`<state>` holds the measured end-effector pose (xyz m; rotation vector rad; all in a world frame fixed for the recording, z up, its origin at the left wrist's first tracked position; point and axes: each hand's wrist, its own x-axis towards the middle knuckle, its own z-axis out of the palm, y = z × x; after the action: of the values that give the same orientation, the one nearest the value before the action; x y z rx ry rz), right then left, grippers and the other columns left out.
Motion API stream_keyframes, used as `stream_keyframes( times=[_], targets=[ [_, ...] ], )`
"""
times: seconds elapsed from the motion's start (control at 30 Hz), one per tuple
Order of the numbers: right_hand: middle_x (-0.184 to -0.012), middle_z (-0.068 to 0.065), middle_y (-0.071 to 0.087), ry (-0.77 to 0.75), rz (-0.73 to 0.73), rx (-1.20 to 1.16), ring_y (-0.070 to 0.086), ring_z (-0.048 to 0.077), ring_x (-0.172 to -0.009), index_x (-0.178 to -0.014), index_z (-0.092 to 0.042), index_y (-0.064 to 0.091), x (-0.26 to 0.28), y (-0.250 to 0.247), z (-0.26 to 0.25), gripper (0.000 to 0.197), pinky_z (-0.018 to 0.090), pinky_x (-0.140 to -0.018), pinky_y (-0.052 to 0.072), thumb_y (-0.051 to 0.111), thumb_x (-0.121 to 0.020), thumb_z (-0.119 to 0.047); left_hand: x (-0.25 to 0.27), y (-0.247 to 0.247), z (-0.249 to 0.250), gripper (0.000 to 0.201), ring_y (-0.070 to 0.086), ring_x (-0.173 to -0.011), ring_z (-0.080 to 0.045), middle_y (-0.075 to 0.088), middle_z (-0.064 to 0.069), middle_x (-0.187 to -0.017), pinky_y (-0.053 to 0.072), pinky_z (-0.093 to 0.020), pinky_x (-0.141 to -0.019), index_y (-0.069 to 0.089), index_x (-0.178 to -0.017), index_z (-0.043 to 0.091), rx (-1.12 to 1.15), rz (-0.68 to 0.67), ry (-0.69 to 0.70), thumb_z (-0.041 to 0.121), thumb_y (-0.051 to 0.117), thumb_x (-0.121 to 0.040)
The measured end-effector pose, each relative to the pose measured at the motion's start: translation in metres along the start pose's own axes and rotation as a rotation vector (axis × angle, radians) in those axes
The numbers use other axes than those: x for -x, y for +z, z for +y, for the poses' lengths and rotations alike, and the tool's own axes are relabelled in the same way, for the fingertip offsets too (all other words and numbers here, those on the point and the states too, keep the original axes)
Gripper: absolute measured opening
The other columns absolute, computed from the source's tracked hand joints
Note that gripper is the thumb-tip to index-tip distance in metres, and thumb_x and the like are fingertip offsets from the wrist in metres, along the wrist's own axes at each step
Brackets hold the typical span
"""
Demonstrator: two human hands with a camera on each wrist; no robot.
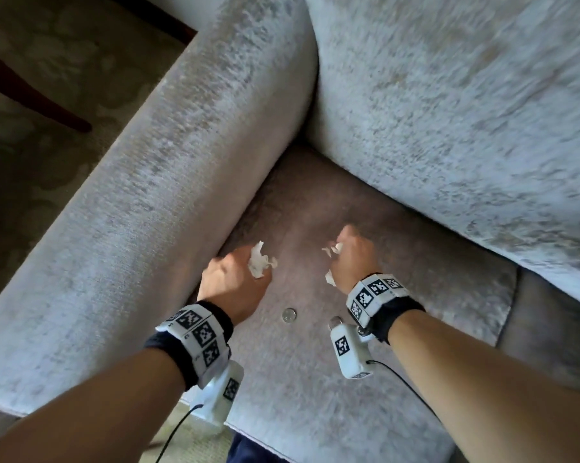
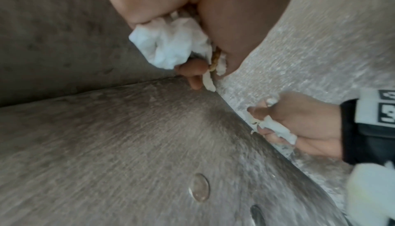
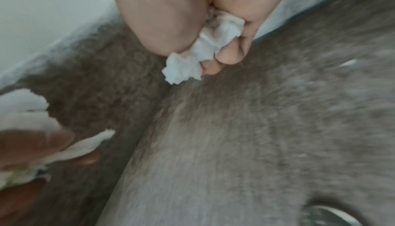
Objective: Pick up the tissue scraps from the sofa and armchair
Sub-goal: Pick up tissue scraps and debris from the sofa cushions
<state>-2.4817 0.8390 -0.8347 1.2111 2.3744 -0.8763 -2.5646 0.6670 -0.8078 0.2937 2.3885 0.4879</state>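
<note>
Both hands hover low over the brown seat cushion (image 1: 315,345) of a pale grey sofa. My left hand (image 1: 238,279) grips a crumpled wad of white tissue scraps (image 1: 260,262), close to the armrest; the left wrist view shows the wad (image 2: 169,42) bunched under curled fingers (image 2: 190,67). My right hand (image 1: 352,255) holds several tissue scraps (image 1: 332,250) in its fist, one end hanging by the wrist. In the right wrist view that tissue (image 3: 205,53) sticks out between thumb and fingers, just above the cushion.
A silver coin (image 1: 289,315) lies on the cushion between my wrists, also seen as the coin (image 2: 199,187). The armrest (image 1: 148,195) rises at the left and the back cushion (image 1: 449,111) at the right. Patterned carpet (image 1: 31,178) and a dark wooden leg lie beyond.
</note>
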Motion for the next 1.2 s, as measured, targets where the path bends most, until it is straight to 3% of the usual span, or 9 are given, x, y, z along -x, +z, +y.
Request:
stream_keyframes(
  times=[0.17, 0.23, 0.33, 0.43, 0.57, 0.67, 0.83, 0.97, 1.2],
  targets=[
    [-0.086, -0.002, 0.057, 0.188, 0.038, -0.214, 0.063, 0.021, -0.075, -0.099, -0.015, 0.046, 0.019, -0.026, 0.06, 0.031, 0.031, -0.058, 0.057, 0.062, -0.081, 0.004, 0.012, 0.018, 0.02, 0.044, 0.06, -0.109, -0.034, 0.07, -0.006, -0.113, 0.046, -0.033, -0.09, 0.059, -0.126, 0.037, -0.051, -0.036, 0.028, 0.038, 0.064, -0.083],
    [-0.088, -0.003, 0.057, 0.223, 0.056, -0.19, 0.063, 0.02, -0.081, -0.103, -0.017, 0.05, 0.026, -0.032, 0.083, 0.036, 0.03, -0.066, 0.056, 0.063, -0.079, 0.005, 0.018, 0.027, 0.029, 0.046, 0.06, -0.109, -0.033, 0.071, -0.005, -0.113, 0.046, -0.033, -0.09, 0.058, -0.127, 0.038, -0.076, -0.051, 0.046, 0.037, 0.065, -0.082],
    [-0.096, 0.001, 0.064, 0.213, 0.046, -0.132, 0.064, 0.026, -0.096, -0.102, -0.018, 0.058, 0.034, -0.034, 0.11, 0.035, 0.039, -0.083, 0.055, 0.064, -0.077, 0.005, 0.028, 0.041, 0.041, 0.039, 0.061, -0.105, -0.033, 0.071, -0.005, -0.107, 0.047, -0.033, -0.086, 0.061, -0.119, 0.036, -0.086, -0.049, 0.042, 0.034, 0.065, -0.08],
    [-0.103, 0.004, 0.068, 0.156, -0.007, -0.078, 0.066, 0.028, -0.095, -0.103, -0.017, 0.061, 0.037, -0.026, 0.125, 0.027, 0.035, -0.081, 0.054, 0.054, -0.084, 0.001, 0.039, 0.054, 0.045, 0.029, 0.063, -0.096, -0.03, 0.072, -0.001, -0.096, 0.05, -0.032, -0.081, 0.063, -0.105, 0.036, -0.065, -0.03, 0.014, 0.036, 0.062, -0.076],
    [-0.101, 0.003, 0.07, 0.102, -0.023, 0.012, 0.065, 0.029, -0.097, -0.102, -0.023, 0.062, 0.038, -0.009, 0.13, 0.013, 0.034, -0.078, 0.054, 0.053, -0.092, -0.023, 0.053, 0.063, 0.05, 0.035, 0.063, -0.093, -0.028, 0.071, -0.001, -0.097, 0.052, -0.032, -0.081, 0.065, -0.114, 0.039, -0.09, -0.03, 0.005, 0.037, 0.062, -0.08],
    [-0.101, 0.0, 0.074, 0.07, -0.016, 0.047, 0.067, 0.025, -0.097, -0.109, -0.026, 0.063, 0.033, -0.001, 0.131, 0.022, 0.032, -0.077, 0.055, 0.056, -0.09, -0.036, 0.055, 0.064, 0.049, 0.031, 0.063, -0.087, -0.026, 0.07, 0.001, -0.091, 0.051, -0.03, -0.075, 0.065, -0.108, 0.039, -0.086, -0.01, -0.004, 0.039, 0.06, -0.078],
    [-0.101, 0.001, 0.074, 0.093, 0.039, 0.09, 0.068, 0.025, -0.098, -0.109, -0.025, 0.067, 0.02, 0.003, 0.135, 0.025, 0.031, -0.074, 0.053, 0.062, -0.087, -0.036, 0.052, 0.067, 0.045, 0.031, 0.064, -0.09, -0.026, 0.071, 0.001, -0.093, 0.051, -0.03, -0.077, 0.066, -0.109, 0.038, -0.098, 0.008, -0.012, 0.039, 0.062, -0.078],
    [-0.096, 0.005, 0.073, 0.057, 0.001, 0.179, 0.068, 0.029, -0.092, -0.096, -0.02, 0.069, 0.016, 0.008, 0.136, 0.015, 0.027, -0.062, 0.042, 0.058, -0.091, -0.029, 0.05, 0.071, 0.04, 0.018, 0.063, -0.081, -0.024, 0.068, 0.004, -0.082, 0.048, -0.028, -0.069, 0.065, -0.093, 0.032, -0.104, 0.019, -0.033, 0.039, 0.062, -0.076],
    [-0.107, 0.011, 0.07, 0.074, -0.053, 0.176, 0.067, 0.032, -0.1, -0.11, -0.012, 0.061, 0.018, 0.007, 0.127, 0.026, 0.037, -0.08, 0.056, 0.061, -0.086, -0.022, 0.057, 0.065, 0.042, 0.016, 0.061, -0.082, -0.022, 0.068, 0.005, -0.082, 0.041, -0.026, -0.068, 0.066, -0.092, 0.033, -0.115, 0.018, -0.02, 0.038, 0.062, -0.078]
  ],
)
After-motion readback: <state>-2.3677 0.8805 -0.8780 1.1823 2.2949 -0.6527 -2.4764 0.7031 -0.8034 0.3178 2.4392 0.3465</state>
